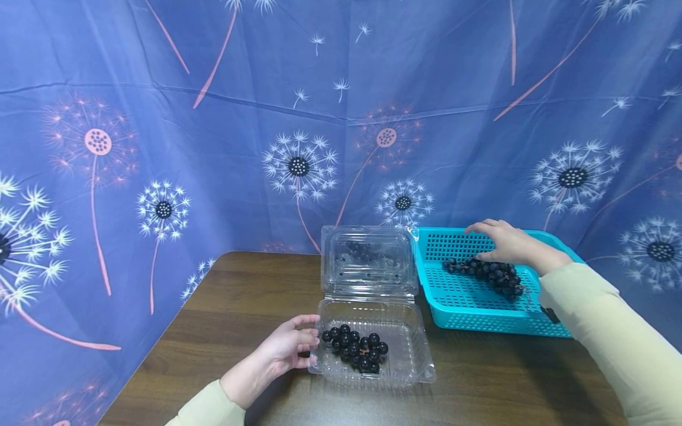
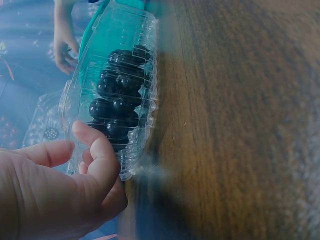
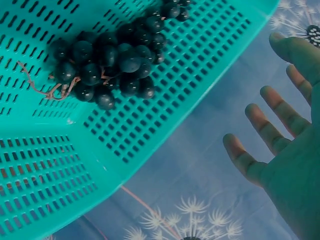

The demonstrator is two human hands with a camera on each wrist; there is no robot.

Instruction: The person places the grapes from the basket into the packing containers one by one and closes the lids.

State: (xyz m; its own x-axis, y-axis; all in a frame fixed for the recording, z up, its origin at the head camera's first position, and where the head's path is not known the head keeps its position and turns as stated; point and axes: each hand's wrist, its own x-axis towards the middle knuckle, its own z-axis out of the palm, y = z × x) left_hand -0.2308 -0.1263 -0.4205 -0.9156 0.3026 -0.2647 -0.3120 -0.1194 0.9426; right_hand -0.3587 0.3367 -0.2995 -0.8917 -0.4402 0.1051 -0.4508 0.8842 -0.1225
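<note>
A clear plastic clamshell box (image 1: 412, 361) lies open on the table with a small bunch of dark grapes (image 1: 356, 347) in its lower half. My left hand (image 1: 288, 350) holds the box's left edge, thumb and fingers on the rim (image 2: 95, 150). A larger bunch of dark grapes (image 1: 487, 273) lies in a turquoise perforated basket (image 1: 469, 307) at the right. My right hand (image 1: 503, 242) hovers over that bunch with fingers spread and relaxed, holding nothing (image 3: 280, 145). The grapes (image 3: 107, 65) show apart from the fingers in the right wrist view.
The brown wooden table (image 1: 240, 307) has a rounded far-left corner. A blue cloth with a dandelion pattern (image 1: 298, 165) hangs behind and at both sides. The clamshell's lid (image 1: 367, 260) stands up against the basket's left wall.
</note>
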